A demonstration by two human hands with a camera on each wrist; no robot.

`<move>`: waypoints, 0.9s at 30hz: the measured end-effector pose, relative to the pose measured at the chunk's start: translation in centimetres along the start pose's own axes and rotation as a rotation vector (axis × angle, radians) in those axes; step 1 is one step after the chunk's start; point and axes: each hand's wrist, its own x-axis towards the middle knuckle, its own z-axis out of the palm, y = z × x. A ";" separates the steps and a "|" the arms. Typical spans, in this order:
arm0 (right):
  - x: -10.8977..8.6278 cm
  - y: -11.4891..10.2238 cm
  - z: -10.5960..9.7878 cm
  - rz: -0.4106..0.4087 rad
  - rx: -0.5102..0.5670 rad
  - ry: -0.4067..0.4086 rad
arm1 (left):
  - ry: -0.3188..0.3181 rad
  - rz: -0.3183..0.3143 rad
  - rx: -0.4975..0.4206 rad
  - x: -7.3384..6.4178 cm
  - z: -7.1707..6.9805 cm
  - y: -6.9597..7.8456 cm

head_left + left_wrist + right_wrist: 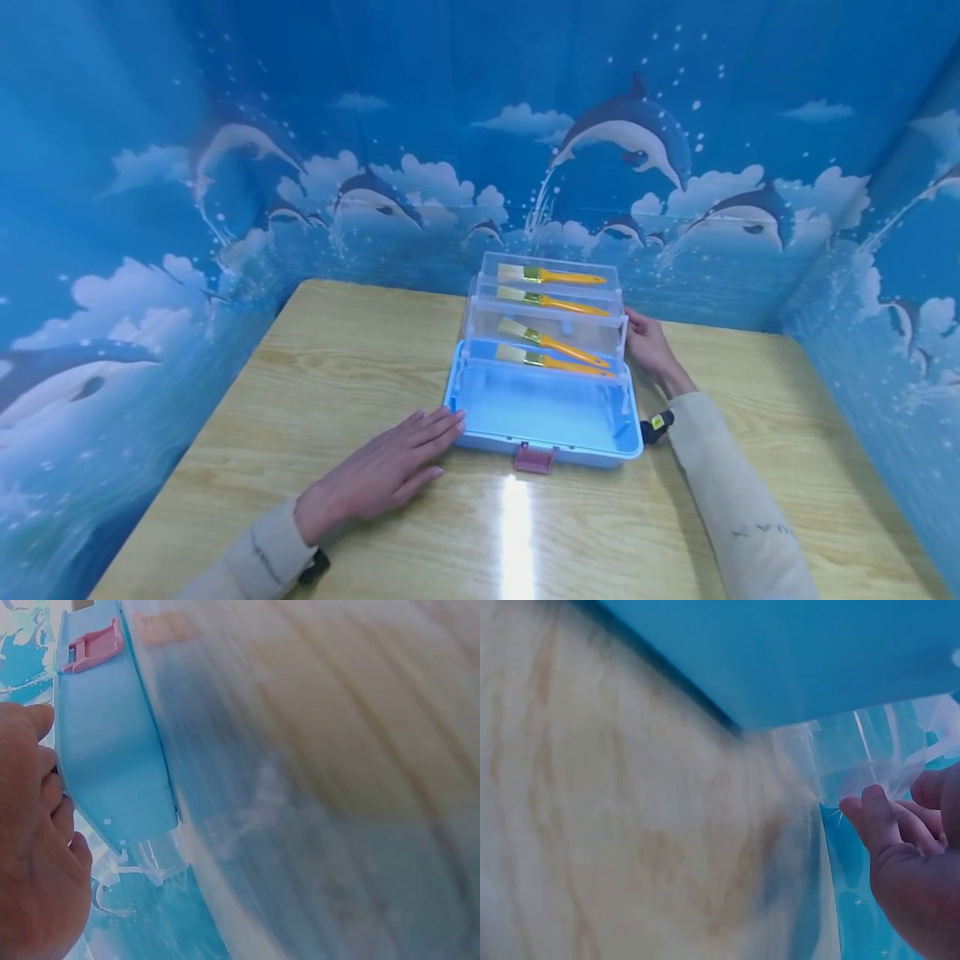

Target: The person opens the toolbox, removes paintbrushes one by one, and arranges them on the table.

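Note:
A light-blue toolbox (pixel 536 417) with a pink latch (pixel 534 458) stands unfolded, its clear stepped trays and lid (pixel 487 263) raised toward the back. Several paintbrushes (pixel 573 277) with yellow handles and pale bristles lie in the clear tiers, bristles to the left. My left hand (pixel 386 467) rests its nearly straight fingers against the box's front left corner; the left wrist view has them along the blue wall (pixel 112 742). At the back right, my right hand (pixel 656 354) holds the edge of the clear part (pixel 862 746) between thumb and fingers; some fingertips are hidden in the head view.
The box stands on a wood-grain table (pixel 352 358). Behind it and at both sides hangs a blue curtain (pixel 450 83) printed with dolphins, close to the table's back edge. A bright reflection lies on the tabletop in front of the latch.

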 end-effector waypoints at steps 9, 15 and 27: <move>-0.7 -0.5 0.1 0.031 0.002 -0.009 | -0.015 -0.051 -0.033 0.0 -0.2 0.3; -1.0 0.1 0.3 0.039 -0.044 0.009 | -0.027 -0.059 -0.048 0.0 0.0 0.2; -1.0 0.1 0.7 0.060 -0.013 0.029 | -0.015 -0.012 0.035 -0.1 0.4 -0.1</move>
